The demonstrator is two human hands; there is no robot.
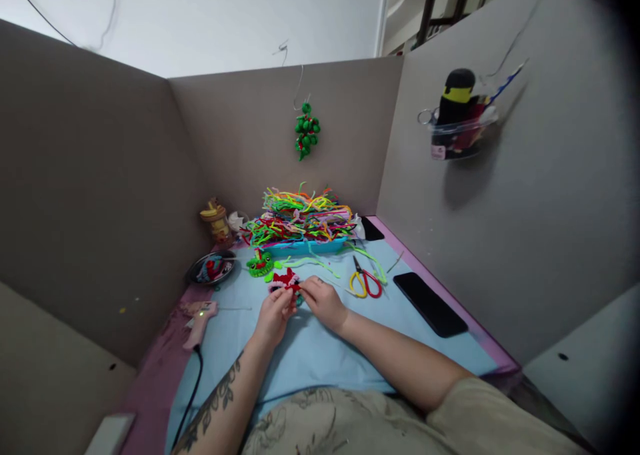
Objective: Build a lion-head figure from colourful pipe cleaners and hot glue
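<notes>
My left hand (pixel 273 316) and my right hand (pixel 323 302) meet over the light blue mat (pixel 320 348). Both pinch a small red and pink pipe-cleaner piece (pixel 286 281) that rests near the mat's far part. The fingers of each hand are curled together on it. A green pipe-cleaner figure (pixel 260 264) lies just beyond the left hand. Yellow and red scissors (pixel 365 283) lie to the right of my right hand.
A blue tray (pixel 305 245) heaped with several coloured pipe cleaners stands at the back. A pink glue gun (pixel 199 321) lies left, with a dark bowl (pixel 213 269) behind it. A black phone (pixel 430 303) lies right. Cardboard walls enclose the desk; a green ornament (pixel 307 130) hangs on the back one.
</notes>
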